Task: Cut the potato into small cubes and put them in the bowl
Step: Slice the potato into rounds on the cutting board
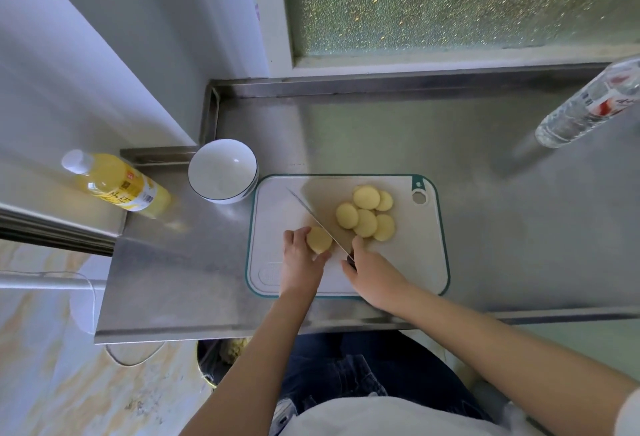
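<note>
On the white cutting board [408,262] with a teal rim, my left hand [301,262] grips the remaining piece of peeled potato [318,239]. My right hand [370,274] holds a knife [313,215] by its handle, the blade slanting up-left and resting against the right side of that piece. Several round potato slices [367,215] lie overlapping on the board to the right of the blade. An empty white bowl [223,170] with a dark rim stands just off the board's upper left corner.
A yellow bottle [117,184] stands at the left edge of the steel counter [519,227]. A clear water bottle [588,103] stands at the far right. A frosted window and raised counter lip run along the back. A bin sits below the front edge.
</note>
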